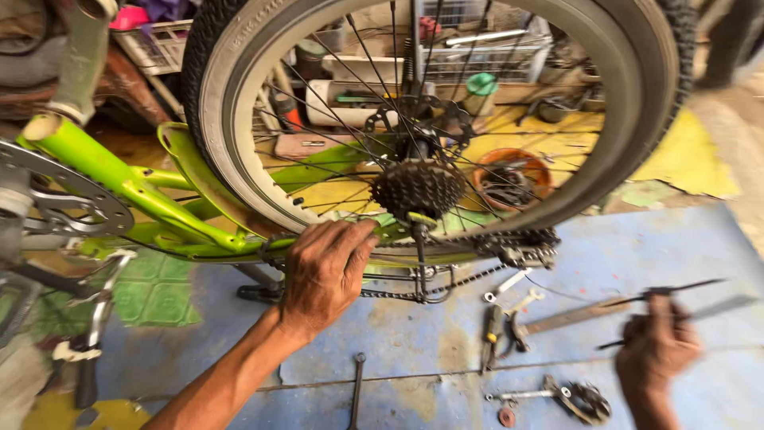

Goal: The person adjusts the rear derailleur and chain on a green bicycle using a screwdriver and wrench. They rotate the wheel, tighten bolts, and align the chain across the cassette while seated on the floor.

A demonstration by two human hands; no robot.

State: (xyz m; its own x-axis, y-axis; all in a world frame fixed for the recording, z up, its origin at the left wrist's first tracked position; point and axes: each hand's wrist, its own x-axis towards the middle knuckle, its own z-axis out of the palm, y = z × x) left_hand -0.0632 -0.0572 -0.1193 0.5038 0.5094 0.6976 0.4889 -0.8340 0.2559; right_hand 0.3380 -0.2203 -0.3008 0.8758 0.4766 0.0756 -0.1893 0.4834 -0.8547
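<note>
Your left hand [325,271]: fingers [350,239] clenched round green chainstay [199,227], cassette [418,189] at 2 o'clock. Your right hand [656,346]: blurred, fingers closed on thin dark tool [676,288]. Rear wheel [239,95] above; spanners [509,291] on blue floor [684,239], between hands.

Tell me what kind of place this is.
Probably a bicycle repair workshop. A green bike frame lies with its rear wheel up, wrenches and other tools are scattered on the stained floor, and cluttered shelves of cans and parts stand behind.
</note>
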